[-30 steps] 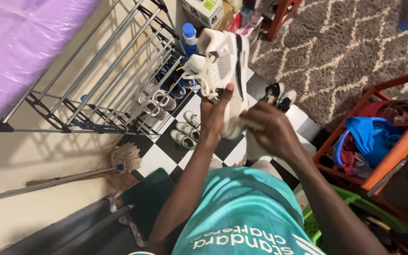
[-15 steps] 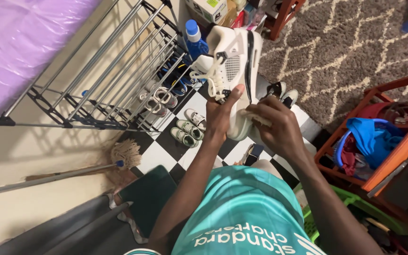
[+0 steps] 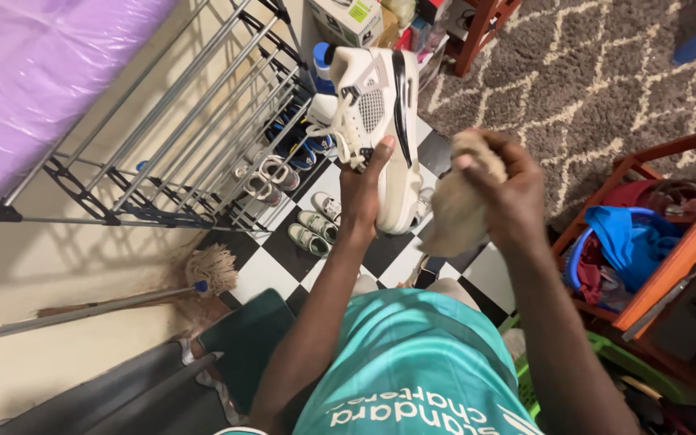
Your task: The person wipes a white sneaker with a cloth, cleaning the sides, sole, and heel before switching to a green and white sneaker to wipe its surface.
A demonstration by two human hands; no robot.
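Sneaker [image 3: 380, 129] in left hand [image 3: 362, 193]; cloth [image 3: 457, 205] in right hand [image 3: 509, 193], just beside.

At the bottom centre of the frame, the person wears a teal jersey [image 3: 412, 362] with white lettering and white stripes near its lower edge. Both arms are bare from the short sleeves down, with no watch, rings or gloves on the left hand [image 3: 362, 197] or right hand [image 3: 509, 193].
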